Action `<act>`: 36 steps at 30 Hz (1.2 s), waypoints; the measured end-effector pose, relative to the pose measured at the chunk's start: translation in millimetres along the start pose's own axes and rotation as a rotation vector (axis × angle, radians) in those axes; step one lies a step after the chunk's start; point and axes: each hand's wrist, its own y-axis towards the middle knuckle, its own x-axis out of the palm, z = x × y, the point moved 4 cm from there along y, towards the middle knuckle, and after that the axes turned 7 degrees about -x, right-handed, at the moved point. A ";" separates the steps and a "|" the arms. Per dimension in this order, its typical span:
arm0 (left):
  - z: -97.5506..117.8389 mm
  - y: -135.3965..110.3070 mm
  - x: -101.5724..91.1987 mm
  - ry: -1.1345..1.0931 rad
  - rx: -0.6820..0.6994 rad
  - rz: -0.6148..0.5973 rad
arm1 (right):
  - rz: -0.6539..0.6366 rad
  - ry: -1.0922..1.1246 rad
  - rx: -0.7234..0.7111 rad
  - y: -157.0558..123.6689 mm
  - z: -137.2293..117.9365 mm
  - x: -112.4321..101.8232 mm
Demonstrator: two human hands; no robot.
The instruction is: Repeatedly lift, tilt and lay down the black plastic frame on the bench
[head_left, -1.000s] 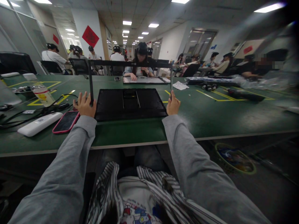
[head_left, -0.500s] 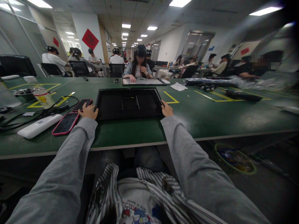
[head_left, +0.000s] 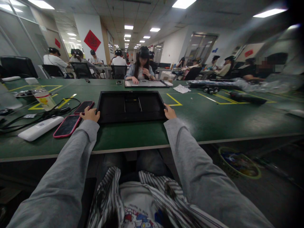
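Observation:
A black rectangular monitor housing [head_left: 111, 109], shallow with a raised rim, lies in front of me on the green table. Two thin pale strips border a recess in its middle. At its left edge, my left hand [head_left: 91, 114] grips the rim with the thumb and some fingers apart. My right hand [head_left: 169, 112] is closed round the right edge, its fingertips partly hidden behind the rim. Two phones in red cases, one nearer [head_left: 67, 126] and one farther [head_left: 84, 107], lie just left of my left hand.
To the left are a white power bank [head_left: 41, 128], black cables and a plastic bottle [head_left: 45, 98]. A co-worker [head_left: 142, 69] sits opposite with a flat panel [head_left: 147, 83]. White tissue [head_left: 182, 88], a dark power tool [head_left: 248, 98] and plastic wrap lie right. A basket [head_left: 238, 162] stands below.
The housing's far edge and right side have dropped slightly, so it lies flatter. Both hands stay at its sides.

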 end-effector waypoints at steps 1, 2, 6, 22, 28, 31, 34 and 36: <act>-0.3 -0.1 0.2 -0.003 -0.012 -0.004 | -0.005 0.006 0.003 -0.2 0.2 0.7; -0.8 -0.2 0.7 -0.009 -0.025 -0.010 | -0.007 0.015 0.004 -0.3 0.6 1.3; -4.8 1.2 8.4 -0.040 -0.073 -0.092 | -0.013 0.079 -0.026 0.1 2.5 2.8; 38.2 -28.0 -29.6 -0.128 0.321 0.043 | 0.203 -0.080 -0.214 -17.6 -39.4 -24.0; 63.7 -84.0 3.9 0.024 0.691 -0.330 | -0.138 0.014 -0.584 -56.4 -84.7 0.8; 65.2 -90.0 12.8 0.101 0.710 -0.393 | -0.257 -0.029 -0.657 -65.0 -90.6 13.0; 68.3 -83.4 13.7 0.116 0.722 -0.429 | -0.287 -0.070 -0.673 -62.3 -91.7 16.2; 71.8 -79.4 13.0 0.139 0.739 -0.462 | -0.303 -0.126 -0.689 -61.3 -93.9 16.7</act>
